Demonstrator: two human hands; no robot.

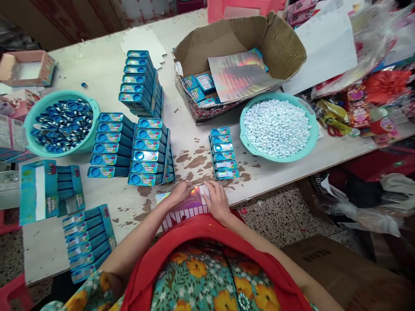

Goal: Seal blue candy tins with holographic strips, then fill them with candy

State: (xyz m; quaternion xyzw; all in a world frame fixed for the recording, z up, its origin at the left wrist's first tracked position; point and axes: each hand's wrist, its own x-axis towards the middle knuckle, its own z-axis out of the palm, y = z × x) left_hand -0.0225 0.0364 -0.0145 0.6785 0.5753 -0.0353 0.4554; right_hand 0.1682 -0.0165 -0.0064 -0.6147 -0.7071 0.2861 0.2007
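Observation:
At the table's front edge, close to my body, lies a shiny holographic sheet (191, 199) with a purple-pink sheen and a row of white strips along its near side. My left hand (180, 192) is closed with curled fingers on its far edge. My right hand (216, 199) pinches its right end, thumb and fingers near a white part. What lies under the fingertips is hidden. Just beyond my right hand stands a short row of small blue candy boxes (223, 153). Larger stacks of blue boxes (147, 151) stand beyond my left hand.
A turquoise basin of white candies (277, 127) stands right, beside a cardboard box (197, 108) holding blue packs and a silvery sheet. At left are a turquoise basin of blue-silver round pieces (65, 125) and more blue boxes (89, 237). Plastic bags (372, 39) crowd the far right.

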